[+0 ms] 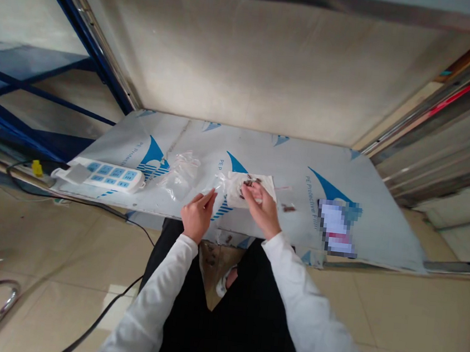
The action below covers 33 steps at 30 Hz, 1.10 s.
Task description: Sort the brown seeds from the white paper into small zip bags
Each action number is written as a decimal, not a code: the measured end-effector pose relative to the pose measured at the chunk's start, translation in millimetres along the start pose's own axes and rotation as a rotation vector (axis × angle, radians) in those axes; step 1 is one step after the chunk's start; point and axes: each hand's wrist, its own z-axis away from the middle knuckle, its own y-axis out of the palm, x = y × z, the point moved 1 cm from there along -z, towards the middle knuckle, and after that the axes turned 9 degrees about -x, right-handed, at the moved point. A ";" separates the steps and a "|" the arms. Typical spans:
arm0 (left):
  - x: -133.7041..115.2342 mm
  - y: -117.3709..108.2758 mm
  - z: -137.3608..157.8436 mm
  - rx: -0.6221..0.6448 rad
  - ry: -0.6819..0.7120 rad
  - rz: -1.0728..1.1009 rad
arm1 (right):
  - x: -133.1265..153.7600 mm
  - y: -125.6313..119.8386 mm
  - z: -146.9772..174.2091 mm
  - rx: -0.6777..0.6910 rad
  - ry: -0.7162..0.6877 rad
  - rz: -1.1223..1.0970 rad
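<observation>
My left hand [198,214] is closed in a pinch at the table's front edge. Clear plastic, seemingly a small bag [220,182], shows at its fingertips. To its right, my right hand [262,206] bends over a white sheet [233,197], thumb and fingers drawn together at a little pile of dark brown pieces [253,181]. What exactly sits between those fingertips is hidden. More brown bits [288,208] lie on the table just right of the sheet. Left of my hands rests a heap of clear plastic bags [179,174].
A white power strip [113,176] with a dark cable occupies the table's left end. A phone [336,227], blurred out, lies at the right. The film-covered metal table [381,225] backs onto a pale panel [246,65]; blue metal framing [85,37] stands at left.
</observation>
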 end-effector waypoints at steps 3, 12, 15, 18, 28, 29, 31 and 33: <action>-10.8 -16.0 21.0 -0.064 0.085 0.107 | 9.7 21.7 8.0 0.165 0.095 -0.130; -48.7 -48.4 10.3 0.157 -0.488 0.797 | 33.6 -0.3 49.7 0.082 -0.439 0.094; -51.6 -49.4 10.5 0.260 -0.552 0.932 | 35.8 -9.3 62.2 0.147 -0.448 0.096; -49.7 -53.9 15.0 0.320 -0.521 0.884 | 33.1 -14.7 67.9 0.171 -0.300 0.048; -56.0 -91.3 26.5 0.287 -0.062 0.136 | 27.4 -24.7 71.2 0.050 -0.202 0.392; -57.7 -93.3 27.9 0.273 0.028 0.121 | 29.3 -26.0 72.1 0.037 -0.213 0.430; -59.3 -93.6 29.4 0.274 0.202 0.178 | 32.9 -28.2 74.2 0.061 -0.233 0.445; -58.5 -88.3 28.8 0.305 0.316 0.274 | 36.1 -29.9 76.7 0.092 -0.243 0.427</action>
